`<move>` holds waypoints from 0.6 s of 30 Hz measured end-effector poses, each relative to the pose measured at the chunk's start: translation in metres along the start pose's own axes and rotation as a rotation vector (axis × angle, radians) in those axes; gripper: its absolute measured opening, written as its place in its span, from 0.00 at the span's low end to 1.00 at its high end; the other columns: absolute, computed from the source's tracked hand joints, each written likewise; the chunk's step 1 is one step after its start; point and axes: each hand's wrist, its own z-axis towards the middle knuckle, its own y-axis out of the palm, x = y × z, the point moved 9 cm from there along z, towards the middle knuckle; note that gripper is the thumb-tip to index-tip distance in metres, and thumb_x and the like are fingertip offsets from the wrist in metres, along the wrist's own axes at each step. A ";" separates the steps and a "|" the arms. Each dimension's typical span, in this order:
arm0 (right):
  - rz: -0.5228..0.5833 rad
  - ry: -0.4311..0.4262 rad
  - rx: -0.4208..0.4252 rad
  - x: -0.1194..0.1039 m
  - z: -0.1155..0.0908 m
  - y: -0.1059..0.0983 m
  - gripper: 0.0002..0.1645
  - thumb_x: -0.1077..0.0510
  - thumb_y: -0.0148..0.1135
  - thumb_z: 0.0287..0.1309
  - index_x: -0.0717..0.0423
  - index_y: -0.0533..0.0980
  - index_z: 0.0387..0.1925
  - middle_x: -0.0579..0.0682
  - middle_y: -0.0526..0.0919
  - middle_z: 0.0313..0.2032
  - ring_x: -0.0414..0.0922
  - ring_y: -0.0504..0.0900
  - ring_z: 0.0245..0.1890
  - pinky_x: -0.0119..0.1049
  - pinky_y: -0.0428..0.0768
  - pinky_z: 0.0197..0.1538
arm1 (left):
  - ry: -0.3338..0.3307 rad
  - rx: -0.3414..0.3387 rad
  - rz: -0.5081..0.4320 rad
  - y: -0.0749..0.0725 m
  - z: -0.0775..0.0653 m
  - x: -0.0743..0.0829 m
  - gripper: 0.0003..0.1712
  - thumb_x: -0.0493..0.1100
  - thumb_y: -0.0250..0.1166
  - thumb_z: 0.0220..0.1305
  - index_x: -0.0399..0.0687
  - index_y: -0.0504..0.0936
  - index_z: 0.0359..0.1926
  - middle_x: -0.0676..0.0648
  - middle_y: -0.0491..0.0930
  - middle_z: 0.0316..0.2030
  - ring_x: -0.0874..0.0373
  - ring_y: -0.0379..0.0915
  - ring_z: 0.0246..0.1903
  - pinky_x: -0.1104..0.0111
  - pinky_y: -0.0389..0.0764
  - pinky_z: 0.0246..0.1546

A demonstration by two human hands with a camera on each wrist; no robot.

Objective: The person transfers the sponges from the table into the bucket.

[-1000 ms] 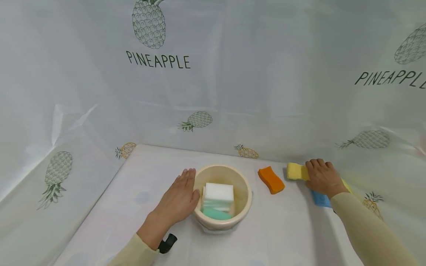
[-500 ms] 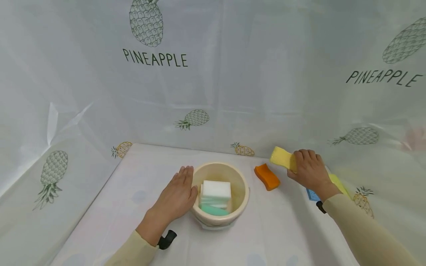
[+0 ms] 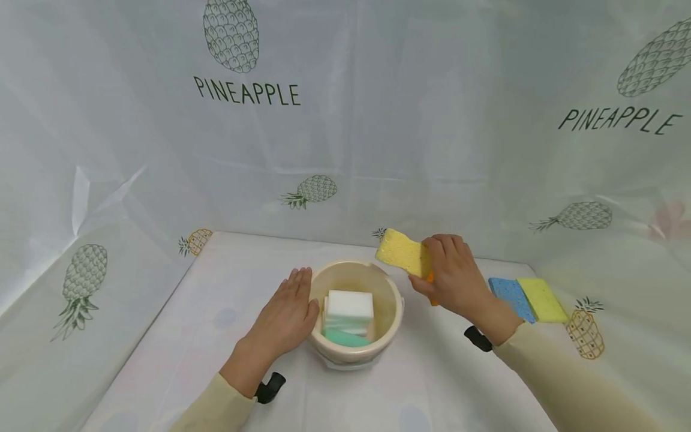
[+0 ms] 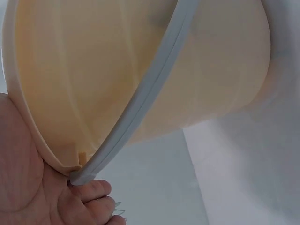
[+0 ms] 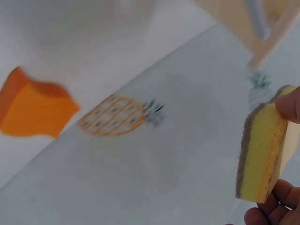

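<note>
A cream bucket (image 3: 390,294) stands on the table, holding a white sponge block (image 3: 349,303) and a green sponge (image 3: 345,339). My left hand (image 3: 286,318) rests against the left side of its rim, fingers straight and together. In the left wrist view the palm touches the rim by the bucket's grey handle (image 4: 140,103). Raised just right of the bucket, my right hand (image 3: 457,279) grips a yellow sponge (image 3: 402,252) between thumb and fingers. The right wrist view shows a grey layer along one face of this sponge. Below it, an orange sponge (image 5: 37,110) is mostly hidden in the head view.
A blue sponge (image 3: 511,297) and a yellow-green sponge (image 3: 542,301) lie side by side at the right of the table. White sheeting (image 3: 432,150) printed with pineapples hangs behind the table and along its sides.
My right hand has lifted the yellow sponge off the table and carried it left toward the bucket, uncovering the blue and yellow-green sponges. The left hand stays at the rim.
</note>
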 end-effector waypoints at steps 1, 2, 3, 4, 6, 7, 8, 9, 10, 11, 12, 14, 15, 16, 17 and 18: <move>0.008 -0.011 -0.011 -0.009 0.002 0.000 0.44 0.43 0.81 0.46 0.69 0.72 0.53 0.66 0.77 0.46 0.65 0.75 0.47 0.58 0.77 0.49 | 0.002 0.002 -0.003 0.000 0.000 0.000 0.38 0.48 0.49 0.82 0.28 0.54 0.81 0.32 0.58 0.80 0.38 0.50 0.82 0.46 0.56 0.81; 0.021 -0.018 -0.027 -0.017 0.004 0.000 0.44 0.42 0.80 0.47 0.68 0.72 0.54 0.65 0.78 0.47 0.64 0.75 0.48 0.57 0.77 0.51 | 0.003 0.004 -0.007 -0.001 0.000 0.000 0.38 0.48 0.49 0.81 0.28 0.55 0.80 0.32 0.58 0.80 0.37 0.50 0.82 0.46 0.56 0.81; 0.033 -0.018 -0.048 -0.024 0.006 0.002 0.43 0.42 0.80 0.49 0.67 0.72 0.54 0.64 0.78 0.48 0.63 0.75 0.50 0.56 0.77 0.52 | 0.004 0.005 -0.010 -0.001 -0.001 0.001 0.38 0.47 0.49 0.81 0.28 0.55 0.80 0.32 0.58 0.80 0.37 0.50 0.81 0.46 0.56 0.81; 0.042 -0.016 -0.072 -0.031 0.008 0.004 0.42 0.41 0.79 0.50 0.66 0.72 0.54 0.62 0.78 0.49 0.62 0.75 0.51 0.55 0.77 0.53 | 0.002 -0.001 -0.010 -0.001 0.000 0.001 0.38 0.47 0.49 0.82 0.28 0.54 0.81 0.32 0.58 0.80 0.37 0.49 0.82 0.46 0.56 0.81; 0.063 -0.023 -0.103 -0.044 0.010 0.007 0.40 0.40 0.78 0.52 0.64 0.72 0.54 0.60 0.78 0.50 0.59 0.74 0.52 0.53 0.77 0.54 | 0.002 -0.001 -0.013 -0.002 -0.001 0.001 0.38 0.47 0.49 0.82 0.28 0.54 0.80 0.32 0.58 0.80 0.37 0.49 0.82 0.46 0.56 0.81; 0.072 -0.028 -0.114 -0.049 0.011 0.010 0.39 0.40 0.77 0.53 0.63 0.72 0.54 0.58 0.79 0.50 0.58 0.74 0.52 0.52 0.77 0.54 | 0.002 -0.002 -0.013 -0.002 -0.001 0.001 0.38 0.47 0.49 0.82 0.28 0.54 0.80 0.32 0.58 0.80 0.37 0.49 0.82 0.46 0.56 0.81; 0.081 -0.035 -0.118 -0.055 0.012 0.012 0.37 0.40 0.76 0.54 0.62 0.73 0.53 0.57 0.79 0.50 0.57 0.74 0.52 0.51 0.77 0.53 | 0.000 -0.005 -0.013 -0.002 -0.001 0.001 0.38 0.47 0.49 0.82 0.28 0.54 0.81 0.32 0.58 0.80 0.37 0.49 0.82 0.46 0.55 0.81; 0.086 -0.045 -0.120 -0.060 0.014 0.013 0.36 0.41 0.75 0.53 0.61 0.73 0.52 0.56 0.79 0.50 0.56 0.75 0.51 0.50 0.78 0.52 | -0.004 -0.009 -0.012 -0.002 -0.001 0.001 0.38 0.48 0.48 0.82 0.28 0.54 0.81 0.32 0.57 0.80 0.38 0.49 0.82 0.46 0.55 0.82; 0.092 -0.057 -0.122 -0.065 0.015 0.015 0.36 0.41 0.75 0.53 0.61 0.73 0.51 0.56 0.79 0.50 0.55 0.75 0.51 0.49 0.78 0.52 | -0.005 -0.007 -0.013 -0.002 -0.001 0.001 0.38 0.48 0.48 0.82 0.28 0.54 0.81 0.32 0.57 0.80 0.38 0.49 0.82 0.46 0.55 0.82; 0.094 -0.068 -0.123 -0.069 0.015 0.016 0.35 0.41 0.75 0.53 0.61 0.73 0.51 0.55 0.79 0.49 0.54 0.75 0.50 0.49 0.78 0.52 | -0.006 -0.006 -0.015 -0.002 -0.001 0.001 0.37 0.48 0.48 0.82 0.28 0.54 0.81 0.32 0.57 0.80 0.38 0.48 0.82 0.46 0.55 0.82; 0.093 -0.074 -0.134 -0.073 0.016 0.019 0.35 0.41 0.75 0.53 0.60 0.74 0.51 0.55 0.79 0.49 0.54 0.75 0.50 0.48 0.78 0.53 | -0.010 -0.011 -0.015 -0.001 -0.001 0.001 0.37 0.48 0.48 0.82 0.29 0.54 0.81 0.33 0.57 0.80 0.38 0.48 0.82 0.46 0.55 0.82; 0.097 -0.079 -0.160 -0.081 0.017 0.022 0.36 0.40 0.77 0.52 0.60 0.74 0.52 0.54 0.79 0.50 0.53 0.75 0.51 0.47 0.78 0.54 | -0.016 -0.017 -0.016 -0.001 0.000 0.001 0.37 0.48 0.47 0.82 0.29 0.54 0.81 0.33 0.57 0.81 0.39 0.48 0.82 0.47 0.55 0.82; 0.096 -0.078 -0.180 -0.084 0.016 0.024 0.37 0.40 0.77 0.52 0.59 0.74 0.52 0.54 0.79 0.50 0.52 0.74 0.51 0.46 0.78 0.54 | -0.018 -0.019 -0.018 -0.001 0.000 0.000 0.37 0.48 0.47 0.82 0.29 0.54 0.81 0.33 0.57 0.81 0.39 0.48 0.82 0.47 0.55 0.82; 0.097 -0.076 -0.200 -0.087 0.016 0.026 0.38 0.39 0.78 0.52 0.59 0.74 0.53 0.53 0.79 0.50 0.52 0.74 0.51 0.46 0.78 0.55 | -0.017 -0.018 -0.020 -0.001 0.000 0.000 0.37 0.48 0.47 0.82 0.29 0.54 0.81 0.33 0.57 0.81 0.39 0.48 0.82 0.47 0.55 0.82; 0.096 -0.075 -0.217 -0.089 0.016 0.027 0.38 0.39 0.78 0.52 0.59 0.74 0.54 0.53 0.79 0.51 0.51 0.74 0.52 0.45 0.78 0.55 | -0.021 -0.023 -0.020 0.000 0.000 0.000 0.37 0.48 0.47 0.82 0.30 0.54 0.81 0.34 0.57 0.81 0.39 0.48 0.82 0.48 0.55 0.82; 0.098 -0.075 -0.233 -0.091 0.015 0.029 0.39 0.39 0.79 0.52 0.59 0.74 0.54 0.53 0.79 0.51 0.51 0.74 0.52 0.45 0.77 0.55 | -0.021 -0.023 -0.022 0.000 0.000 0.000 0.37 0.48 0.46 0.82 0.30 0.54 0.81 0.34 0.57 0.81 0.39 0.48 0.82 0.47 0.55 0.82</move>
